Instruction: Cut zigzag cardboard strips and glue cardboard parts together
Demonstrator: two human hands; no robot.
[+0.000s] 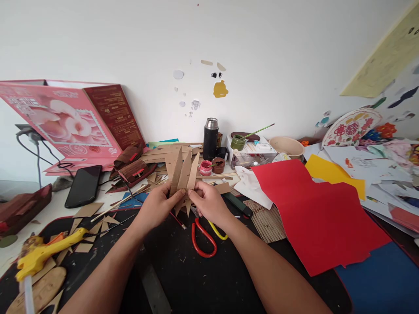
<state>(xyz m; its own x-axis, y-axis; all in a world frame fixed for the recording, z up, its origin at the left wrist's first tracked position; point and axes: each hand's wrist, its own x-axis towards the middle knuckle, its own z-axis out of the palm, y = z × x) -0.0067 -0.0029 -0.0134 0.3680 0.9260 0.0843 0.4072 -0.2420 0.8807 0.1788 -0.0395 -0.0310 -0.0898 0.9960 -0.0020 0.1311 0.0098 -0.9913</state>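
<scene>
Both hands hold pointed cardboard pieces point(185, 172) upright over the black mat point(186, 279), with several long tips rising above the fingers and shorter points hanging below. My left hand point(160, 200) pinches them from the left, thumb across the front. From the right, my right hand point(207, 198) grips the edge close to the left thumb. How the pieces are joined behind the fingers is hidden. Just beneath the right hand lie scissors point(203, 239) with red and yellow handles. A dark green cutter point(237, 205) rests beside the right wrist.
A yellow glue gun point(49, 253) and cardboard scraps point(88, 210) lie left, near a phone point(83, 186). Brown model boats point(134, 170) stand behind. Paint jars point(206, 168) and a black flask point(210, 141) are at the back. Red paper point(317, 213) covers the right side.
</scene>
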